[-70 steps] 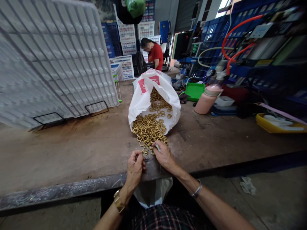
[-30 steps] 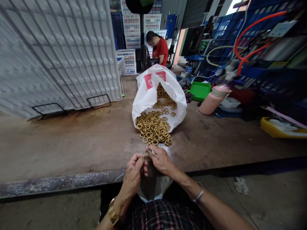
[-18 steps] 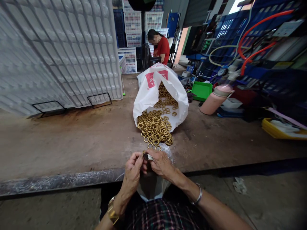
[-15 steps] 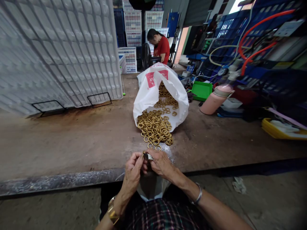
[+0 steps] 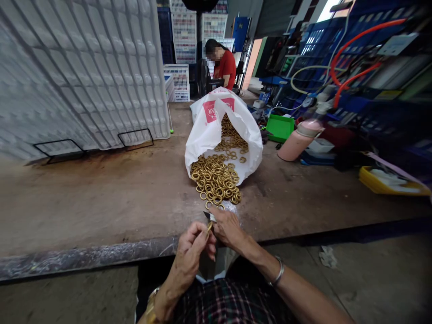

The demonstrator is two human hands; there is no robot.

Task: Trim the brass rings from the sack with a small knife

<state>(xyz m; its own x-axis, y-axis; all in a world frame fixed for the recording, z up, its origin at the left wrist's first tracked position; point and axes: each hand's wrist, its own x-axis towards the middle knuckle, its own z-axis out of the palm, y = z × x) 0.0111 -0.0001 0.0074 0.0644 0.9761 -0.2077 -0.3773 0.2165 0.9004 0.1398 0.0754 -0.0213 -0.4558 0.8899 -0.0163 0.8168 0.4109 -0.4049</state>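
At the table's front edge, my left hand (image 5: pixel 194 246) pinches one brass-coloured ring (image 5: pixel 209 226) between thumb and fingertips. Close beside it, my right hand (image 5: pixel 230 228) is closed on a small knife (image 5: pixel 207 216) with a dark pointed blade and a whitish handle, partly hidden by the fingers. The blade tip points left, just above the held ring. Beyond the hands, a heap of similar rings (image 5: pixel 216 180) spills from the mouth of a white plastic sack (image 5: pixel 199 139) with red print. A few loose rings lie just past my right fingertips.
White ribbed panels (image 5: pixel 101 67) stand on the left of the brown table (image 5: pixel 101 202), with black wire stands (image 5: pixel 135 137) at their foot. On the right are a pink bottle (image 5: pixel 297 141), a green tray (image 5: pixel 280 128) and a yellow tray (image 5: pixel 388 184). A person in red (image 5: pixel 227 67) sits behind.
My left hand has taken a ring from near the heap and drawn it toward me. The knife met the ring half a second ago; now the ring sits lower, apart from the blade tip.
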